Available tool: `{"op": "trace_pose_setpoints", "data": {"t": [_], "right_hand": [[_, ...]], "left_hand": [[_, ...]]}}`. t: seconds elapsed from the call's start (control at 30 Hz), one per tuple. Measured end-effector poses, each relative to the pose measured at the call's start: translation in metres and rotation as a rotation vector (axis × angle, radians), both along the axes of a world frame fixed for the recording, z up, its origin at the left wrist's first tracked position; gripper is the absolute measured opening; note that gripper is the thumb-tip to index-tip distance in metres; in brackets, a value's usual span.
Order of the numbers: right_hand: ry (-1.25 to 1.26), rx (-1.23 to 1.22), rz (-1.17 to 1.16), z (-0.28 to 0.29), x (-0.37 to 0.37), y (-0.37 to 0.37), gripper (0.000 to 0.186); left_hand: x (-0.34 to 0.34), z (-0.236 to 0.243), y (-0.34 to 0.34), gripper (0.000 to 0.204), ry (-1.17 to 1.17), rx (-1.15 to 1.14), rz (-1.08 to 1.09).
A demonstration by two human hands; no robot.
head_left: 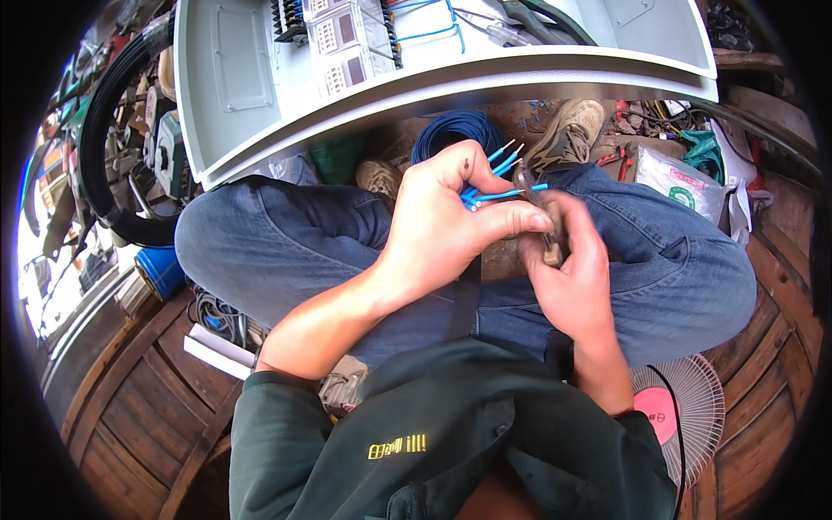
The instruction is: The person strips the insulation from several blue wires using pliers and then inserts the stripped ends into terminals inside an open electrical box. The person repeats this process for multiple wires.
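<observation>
My left hand (429, 221) is closed around a bunch of blue wires (504, 165) above my lap. Bare metal shows at the tips of some wires. One wire points right, with a bare stretch before a short blue piece of insulation (539, 187) at its end. In my right hand (572, 264) is a small worn hand tool (553, 254) with a tan end, held against that wire. Its exact kind is partly hidden by my fingers. My left thumb presses toward the tool. Behind the hands lies a coil of blue wire (455, 130).
A pale grey metal enclosure (451, 71) spans the far side, holding clear-covered meters (342, 39), blue wiring and pliers (533, 19). A black cable coil (104, 147) is at left. A fan with a wire guard (698, 416) stands near right. Plastic bags (680, 186) lie at far right.
</observation>
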State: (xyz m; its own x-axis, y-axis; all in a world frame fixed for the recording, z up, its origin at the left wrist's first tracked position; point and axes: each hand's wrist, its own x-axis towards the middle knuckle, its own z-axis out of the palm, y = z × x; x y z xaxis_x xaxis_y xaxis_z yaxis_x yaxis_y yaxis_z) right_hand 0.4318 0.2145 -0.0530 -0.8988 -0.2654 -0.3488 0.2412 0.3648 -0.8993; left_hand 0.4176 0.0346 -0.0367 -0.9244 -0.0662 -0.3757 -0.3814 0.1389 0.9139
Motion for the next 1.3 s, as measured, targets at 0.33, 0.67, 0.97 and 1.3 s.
{"op": "trace_pose_setpoints", "data": {"t": [0.33, 0.67, 0.97, 1.3], "right_hand": [[-0.126, -0.498, -0.512, 0.007, -0.015, 0.013, 0.033], [0.04, -0.245, -0.293, -0.005, -0.003, -0.007, 0.041], [0.036, -0.273, -0.367, 0.001, -0.01, -0.005, 0.03], [-0.058, -0.324, -0.476, 0.006, -0.02, 0.004, 0.029]], "left_hand": [[-0.003, -0.006, -0.003, 0.04, -0.268, 0.196, -0.026], [0.016, -0.006, 0.013, 0.042, -0.233, 0.312, -0.31], [0.022, -0.01, 0.02, 0.036, -0.278, 0.376, -0.227], [0.017, -0.02, 0.018, 0.024, -0.164, 0.541, 0.07]]}}
